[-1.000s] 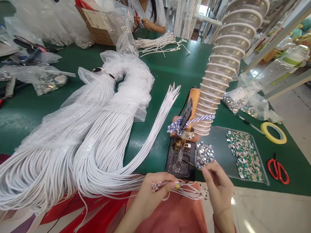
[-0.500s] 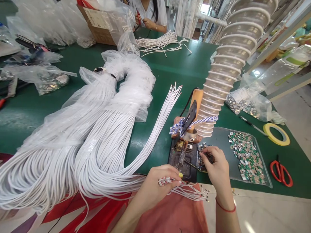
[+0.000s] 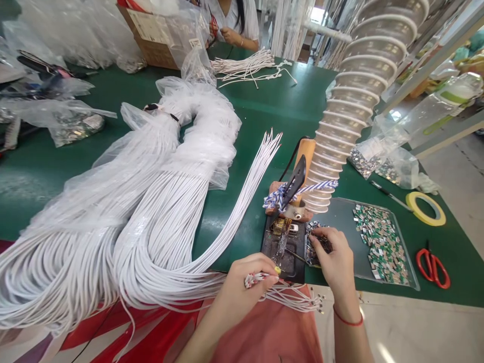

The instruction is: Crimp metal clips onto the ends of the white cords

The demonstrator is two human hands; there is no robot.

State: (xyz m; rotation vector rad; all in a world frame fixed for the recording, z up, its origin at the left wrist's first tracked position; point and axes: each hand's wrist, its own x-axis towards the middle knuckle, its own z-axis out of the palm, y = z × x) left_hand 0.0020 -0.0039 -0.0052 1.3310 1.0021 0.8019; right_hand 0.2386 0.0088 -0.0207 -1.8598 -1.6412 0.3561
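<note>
Centrally, at the near edge of a green table (image 3: 291, 108), we see two bare hands at work. Our left hand (image 3: 247, 282) is curled nearly shut around a bunch of thin white cables (image 3: 295, 297), their stripped-looking ends hanging past the near edge — a small yellow piece (image 3: 278, 270) shows at the fingertips. Our right hand (image 3: 335, 252), its thumb and forefinger close together, reaches into a pile of small metal connectors (image 3: 312, 254); whether it grips one, we cannot tell. Between the hands sits a black base (image 3: 282, 252) with a small brass-coloured fixture, and just behind it stand an orange upright (image 3: 305, 154) and a wide clear ribbed hose (image 3: 348, 96), tied with a blue-and-white cord (image 3: 315, 187). To the right of the pile lies a tray (image 3: 340, 217) of green-and-silver parts (image 3: 381, 247), with red-handled scissors (image 3: 433, 267) and a roll of yellow tape (image 3: 425, 208) near the right edge. Leftward, a great looped bundle of white cables (image 3: 159, 222), partly wrapped in clear plastic, spills over the near edge. At the far edge, a person (image 3: 232, 25) holds something red.
</note>
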